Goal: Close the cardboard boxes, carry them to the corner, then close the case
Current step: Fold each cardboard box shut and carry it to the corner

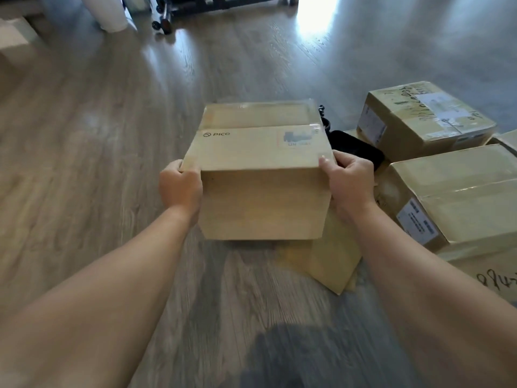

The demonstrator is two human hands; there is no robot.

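- The left hand (181, 182) clasps the near left top corner of the cardboard box (263, 175): its fingers are curled over the top edge, the palm flat against the left wall.
- The box lies straight ahead between the two hands, each hand equally near it. Its long axis runs left to right across the view, and both top flaps are folded down with the "PICO" mark facing up. It looks slightly raised off the floor (112, 135), though whether its base has fully cleared is hard to tell from this angle.
- The right hand (348, 182) grips the near right top corner in the same way, thumb on the top edge and fingers wrapped round the right wall.
- Under the near right corner of the box a loose piece of cardboard (335, 264) lies flat on the floor, so a lift should probably go straight up to avoid dragging it.
- Just behind the right hand sits a black case (361, 148), partly hidden.
- Further right stand two taped boxes: the far one (425, 121) with handwriting on top, the near one (458, 197) with a white label.
- The wood-grain floor stretches open to the left and ahead, with glare from a window at the far side.
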